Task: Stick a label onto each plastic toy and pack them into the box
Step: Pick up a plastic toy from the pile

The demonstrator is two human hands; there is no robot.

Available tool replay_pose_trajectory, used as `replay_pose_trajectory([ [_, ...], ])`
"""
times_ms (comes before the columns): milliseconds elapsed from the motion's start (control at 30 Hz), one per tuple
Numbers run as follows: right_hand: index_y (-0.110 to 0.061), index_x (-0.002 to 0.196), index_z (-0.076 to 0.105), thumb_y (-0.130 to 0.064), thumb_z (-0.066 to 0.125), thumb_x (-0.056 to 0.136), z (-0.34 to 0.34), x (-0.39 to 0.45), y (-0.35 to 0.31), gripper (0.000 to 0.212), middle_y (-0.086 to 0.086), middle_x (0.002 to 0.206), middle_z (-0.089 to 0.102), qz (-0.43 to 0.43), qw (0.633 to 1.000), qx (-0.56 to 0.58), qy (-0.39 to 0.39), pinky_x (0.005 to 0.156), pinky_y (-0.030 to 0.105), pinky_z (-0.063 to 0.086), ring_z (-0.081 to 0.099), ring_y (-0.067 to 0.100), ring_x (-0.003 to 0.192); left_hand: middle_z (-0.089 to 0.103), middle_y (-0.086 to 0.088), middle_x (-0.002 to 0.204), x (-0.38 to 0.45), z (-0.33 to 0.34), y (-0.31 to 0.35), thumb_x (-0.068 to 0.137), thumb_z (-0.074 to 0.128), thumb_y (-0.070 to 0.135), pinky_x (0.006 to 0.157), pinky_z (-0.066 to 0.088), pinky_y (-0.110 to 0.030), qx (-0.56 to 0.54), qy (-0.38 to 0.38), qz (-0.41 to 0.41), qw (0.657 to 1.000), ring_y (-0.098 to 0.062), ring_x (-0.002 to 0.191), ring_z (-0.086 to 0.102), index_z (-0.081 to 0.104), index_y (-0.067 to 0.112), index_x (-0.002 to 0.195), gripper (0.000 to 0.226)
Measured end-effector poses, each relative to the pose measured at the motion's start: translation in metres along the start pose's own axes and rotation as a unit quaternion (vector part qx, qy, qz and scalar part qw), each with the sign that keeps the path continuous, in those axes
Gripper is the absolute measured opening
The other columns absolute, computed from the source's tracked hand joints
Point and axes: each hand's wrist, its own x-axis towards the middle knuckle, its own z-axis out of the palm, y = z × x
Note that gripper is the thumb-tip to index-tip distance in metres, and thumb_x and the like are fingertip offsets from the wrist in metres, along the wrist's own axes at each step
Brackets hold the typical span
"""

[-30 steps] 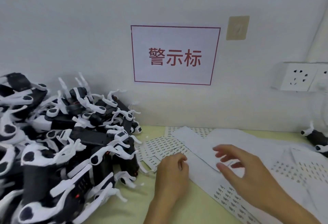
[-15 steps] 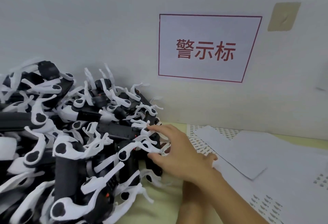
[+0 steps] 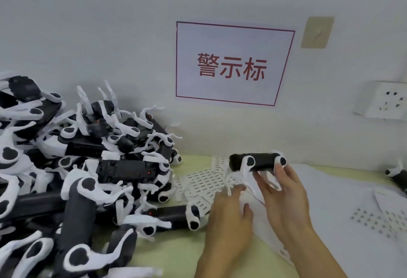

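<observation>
A big pile of black-and-white plastic toys (image 3: 88, 167) fills the left of the yellow-green table (image 3: 176, 247). My right hand (image 3: 284, 200) grips one toy (image 3: 259, 162) from below and holds it level above the sheets, its white legs hanging down. My left hand (image 3: 229, 220) lies flat on the paper just below, fingertips at the toy's dangling legs. Sheets of small printed labels (image 3: 202, 182) lie between the pile and my hands. No box is in view.
White backing sheets (image 3: 334, 194) cover the right of the table, some with leftover labels (image 3: 378, 220). One more toy (image 3: 396, 176) lies at the right edge. The wall just behind carries a red-lettered sign (image 3: 233, 64) and a socket (image 3: 383, 101).
My right hand reached left into the pile, took one toy and brought it back right above the label sheets. My left hand stayed by the sheets.
</observation>
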Motion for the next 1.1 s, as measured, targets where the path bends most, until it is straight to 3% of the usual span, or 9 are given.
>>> replay_pose_trajectory([
  [100, -0.001, 0.124, 0.062, -0.04, 0.06, 0.085, -0.019, -0.007, -0.006, 0.054, 0.019, 0.118, 0.068, 0.032, 0.999, -0.035, 0.017, 0.086, 0.039, 0.052, 0.067, 0.036, 0.107, 0.05, 0.03, 0.13, -0.003, 0.0, 0.027, 0.094, 0.06, 0.033, 0.102, 0.036, -0.018, -0.073, 0.007, -0.024, 0.997, 0.004, 0.129, 0.043, 0.041, 0.054, 0.134, 0.049],
  [333, -0.019, 0.112, 0.072, -0.042, 0.044, 0.101, -0.016, -0.031, -0.009, 0.038, 0.018, 0.105, 0.074, 0.183, 0.961, -0.166, -0.126, 0.073, 0.041, 0.056, 0.072, 0.034, 0.092, 0.046, 0.027, 0.144, -0.004, 0.001, 0.031, 0.087, 0.055, 0.041, 0.1, 0.048, -0.023, -0.154, 0.047, 0.04, 0.986, -0.004, 0.133, 0.047, 0.038, 0.062, 0.137, 0.057],
  [400, -0.028, 0.102, 0.074, -0.043, 0.042, 0.103, -0.016, -0.035, -0.012, 0.035, 0.011, 0.098, 0.076, 0.143, 0.932, -0.293, -0.159, 0.06, 0.034, 0.053, 0.073, 0.026, 0.078, 0.053, 0.03, 0.132, -0.004, -0.004, 0.034, 0.088, 0.057, 0.034, 0.096, 0.046, -0.016, -0.105, 0.078, 0.073, 0.989, -0.003, 0.126, 0.052, 0.042, 0.064, 0.13, 0.053],
  [467, -0.028, 0.109, 0.07, -0.04, 0.048, 0.102, -0.02, -0.035, -0.017, 0.027, 0.007, 0.104, 0.074, 0.081, 0.91, -0.38, -0.146, 0.064, 0.035, 0.058, 0.074, 0.025, 0.082, 0.056, 0.033, 0.121, -0.002, -0.004, 0.034, 0.086, 0.064, 0.033, 0.092, 0.043, -0.014, -0.035, 0.13, 0.089, 0.987, 0.0, 0.118, 0.053, 0.048, 0.059, 0.127, 0.051],
  [633, -0.037, 0.111, 0.063, -0.021, 0.051, 0.1, -0.065, -0.034, -0.051, 0.023, -0.009, 0.105, 0.067, -0.042, 0.859, -0.51, -0.02, 0.06, 0.021, 0.054, 0.07, 0.007, 0.075, 0.061, 0.009, 0.101, 0.0, -0.007, 0.028, 0.066, 0.09, 0.036, 0.081, 0.041, -0.033, 0.149, 0.217, 0.085, 0.961, -0.014, 0.096, 0.043, 0.072, 0.027, 0.12, 0.057],
  [767, -0.042, 0.098, 0.064, -0.008, 0.055, 0.096, -0.109, -0.046, -0.072, 0.035, -0.014, 0.096, 0.068, -0.11, 0.793, -0.599, 0.02, 0.068, 0.013, 0.045, 0.063, 0.001, 0.085, 0.059, 0.004, 0.104, -0.003, -0.003, 0.029, 0.065, 0.089, 0.042, 0.082, 0.037, -0.031, 0.237, 0.156, 0.071, 0.956, -0.016, 0.099, 0.038, 0.069, 0.026, 0.123, 0.063],
  [900, -0.036, 0.096, 0.065, -0.002, 0.06, 0.092, -0.131, -0.057, -0.067, 0.035, -0.013, 0.098, 0.066, -0.11, 0.752, -0.65, 0.015, 0.079, 0.018, 0.046, 0.059, 0.004, 0.09, 0.043, 0.01, 0.132, -0.006, 0.005, 0.031, 0.081, 0.073, 0.049, 0.096, 0.037, -0.03, 0.202, 0.082, 0.061, 0.974, -0.011, 0.123, 0.029, 0.057, 0.032, 0.124, 0.049],
  [1000, -0.032, 0.113, 0.064, -0.02, 0.063, 0.093, -0.14, -0.057, -0.062, 0.023, -0.019, 0.111, 0.057, -0.107, 0.696, -0.709, -0.032, 0.094, 0.018, 0.035, 0.051, 0.006, 0.111, 0.044, 0.004, 0.139, -0.008, 0.005, 0.031, 0.082, 0.078, 0.038, 0.099, 0.045, -0.04, 0.192, 0.076, 0.075, 0.976, -0.014, 0.128, 0.033, 0.064, 0.028, 0.124, 0.046],
  [1100, -0.04, 0.135, 0.048, -0.05, 0.055, 0.094, -0.145, -0.057, -0.063, 0.042, -0.028, 0.127, 0.036, -0.068, 0.618, -0.779, -0.077, 0.109, 0.019, 0.023, 0.03, -0.001, 0.128, 0.051, -0.003, 0.124, -0.007, 0.002, 0.029, 0.074, 0.087, 0.026, 0.084, 0.055, -0.049, 0.197, 0.124, 0.055, 0.971, -0.021, 0.116, 0.04, 0.071, 0.021, 0.115, 0.044],
])
